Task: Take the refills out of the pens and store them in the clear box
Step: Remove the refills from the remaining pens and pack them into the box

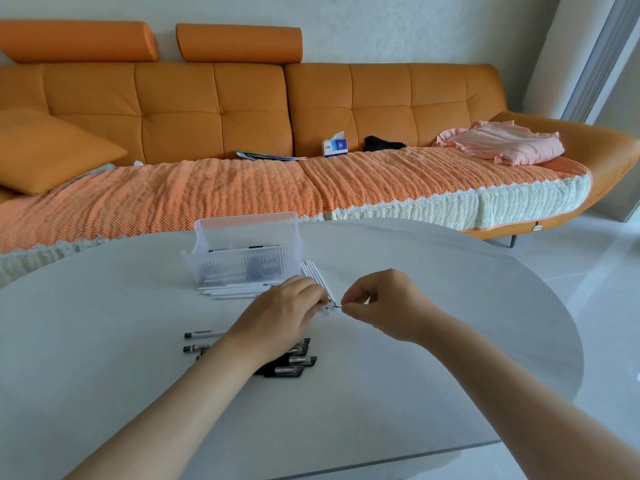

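Observation:
A clear box with its lid raised stands on the white table and holds several refills. White pen barrels lie in front of it, and more fan out at its right corner. My left hand grips a white pen barrel near its tip. My right hand pinches the thin refill tip that sticks out of that barrel. Black-capped pens and two slimmer ones lie under my left forearm.
An orange sofa with a woven cover runs behind the table. On it lie a tissue box, a pink garment, a dark cloth and a booklet. The table's curved edge falls off at right.

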Demonstrator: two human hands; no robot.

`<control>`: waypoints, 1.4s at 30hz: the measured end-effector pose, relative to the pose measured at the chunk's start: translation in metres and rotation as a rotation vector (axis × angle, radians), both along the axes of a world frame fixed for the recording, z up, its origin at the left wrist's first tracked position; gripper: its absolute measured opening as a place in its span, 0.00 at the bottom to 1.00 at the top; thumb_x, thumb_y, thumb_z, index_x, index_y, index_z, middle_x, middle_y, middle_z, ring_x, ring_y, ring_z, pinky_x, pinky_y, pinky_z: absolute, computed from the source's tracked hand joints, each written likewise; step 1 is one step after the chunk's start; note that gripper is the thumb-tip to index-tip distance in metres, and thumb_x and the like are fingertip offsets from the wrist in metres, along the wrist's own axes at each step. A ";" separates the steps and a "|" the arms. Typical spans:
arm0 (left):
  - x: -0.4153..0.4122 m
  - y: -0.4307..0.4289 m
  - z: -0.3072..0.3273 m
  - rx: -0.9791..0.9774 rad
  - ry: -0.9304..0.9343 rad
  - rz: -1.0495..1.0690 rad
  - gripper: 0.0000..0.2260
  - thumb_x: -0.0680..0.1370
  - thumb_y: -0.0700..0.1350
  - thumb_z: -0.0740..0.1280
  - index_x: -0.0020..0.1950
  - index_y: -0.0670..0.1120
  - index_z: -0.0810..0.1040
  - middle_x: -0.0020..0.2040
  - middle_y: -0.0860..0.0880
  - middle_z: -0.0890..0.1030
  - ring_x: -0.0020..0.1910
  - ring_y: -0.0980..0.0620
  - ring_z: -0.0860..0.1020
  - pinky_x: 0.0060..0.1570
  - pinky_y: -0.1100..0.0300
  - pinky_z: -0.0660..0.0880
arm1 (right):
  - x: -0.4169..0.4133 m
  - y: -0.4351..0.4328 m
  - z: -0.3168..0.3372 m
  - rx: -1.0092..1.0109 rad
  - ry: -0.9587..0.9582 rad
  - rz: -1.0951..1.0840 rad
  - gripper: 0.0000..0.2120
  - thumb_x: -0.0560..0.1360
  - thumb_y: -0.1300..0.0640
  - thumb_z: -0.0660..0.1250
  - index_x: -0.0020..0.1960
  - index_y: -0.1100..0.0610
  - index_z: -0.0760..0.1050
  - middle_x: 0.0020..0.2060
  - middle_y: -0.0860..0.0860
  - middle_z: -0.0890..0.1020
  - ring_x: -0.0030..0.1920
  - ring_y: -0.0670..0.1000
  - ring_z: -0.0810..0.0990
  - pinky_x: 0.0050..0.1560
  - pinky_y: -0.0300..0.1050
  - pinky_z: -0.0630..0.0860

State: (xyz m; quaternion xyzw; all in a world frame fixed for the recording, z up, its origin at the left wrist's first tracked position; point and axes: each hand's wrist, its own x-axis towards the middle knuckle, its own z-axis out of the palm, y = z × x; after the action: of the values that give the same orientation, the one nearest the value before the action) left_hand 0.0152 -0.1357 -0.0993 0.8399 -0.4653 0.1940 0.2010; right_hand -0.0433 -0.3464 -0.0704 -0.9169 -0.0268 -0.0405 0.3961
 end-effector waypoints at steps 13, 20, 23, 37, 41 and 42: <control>0.001 -0.002 -0.003 -0.054 0.050 0.007 0.03 0.80 0.44 0.64 0.48 0.47 0.76 0.46 0.56 0.75 0.48 0.57 0.73 0.42 0.54 0.75 | 0.003 0.004 -0.003 -0.006 0.008 -0.056 0.03 0.72 0.54 0.73 0.39 0.49 0.83 0.34 0.42 0.84 0.26 0.45 0.75 0.27 0.34 0.72; 0.000 -0.003 -0.003 -0.057 0.040 0.013 0.02 0.80 0.43 0.65 0.48 0.46 0.77 0.45 0.54 0.77 0.48 0.54 0.74 0.43 0.54 0.75 | 0.004 0.008 -0.005 -0.019 0.016 -0.076 0.04 0.73 0.52 0.71 0.40 0.47 0.82 0.36 0.39 0.83 0.27 0.45 0.73 0.28 0.36 0.72; 0.001 -0.004 0.000 -0.065 0.045 0.019 0.02 0.80 0.43 0.65 0.48 0.46 0.76 0.45 0.54 0.76 0.48 0.55 0.74 0.43 0.55 0.75 | 0.004 0.008 -0.004 -0.008 -0.002 -0.076 0.05 0.73 0.54 0.71 0.39 0.48 0.82 0.33 0.40 0.82 0.26 0.44 0.71 0.27 0.35 0.70; 0.001 -0.014 0.009 -0.033 0.046 -0.015 0.03 0.79 0.40 0.65 0.46 0.45 0.77 0.43 0.55 0.75 0.44 0.57 0.72 0.42 0.62 0.70 | -0.002 0.009 0.000 -0.137 -0.003 -0.059 0.05 0.76 0.52 0.69 0.42 0.47 0.81 0.34 0.41 0.80 0.29 0.35 0.73 0.31 0.36 0.64; 0.002 -0.019 0.012 -0.004 0.024 -0.042 0.03 0.78 0.39 0.67 0.45 0.46 0.76 0.40 0.56 0.74 0.42 0.57 0.71 0.39 0.64 0.68 | -0.004 0.004 -0.001 -0.169 0.018 -0.040 0.05 0.77 0.50 0.68 0.42 0.44 0.79 0.37 0.41 0.79 0.32 0.39 0.74 0.36 0.39 0.69; 0.002 -0.021 0.013 0.002 0.014 -0.057 0.03 0.78 0.40 0.67 0.45 0.46 0.77 0.40 0.55 0.75 0.42 0.57 0.72 0.39 0.62 0.70 | -0.003 0.003 0.000 -0.188 -0.009 -0.035 0.03 0.76 0.49 0.68 0.45 0.43 0.80 0.41 0.41 0.79 0.35 0.40 0.74 0.39 0.40 0.71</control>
State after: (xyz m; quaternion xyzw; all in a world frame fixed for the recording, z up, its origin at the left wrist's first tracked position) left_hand 0.0174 -0.1564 -0.0862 0.8278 -0.4879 0.1819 0.2089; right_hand -0.0465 -0.3436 -0.0706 -0.9502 -0.0163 -0.0486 0.3075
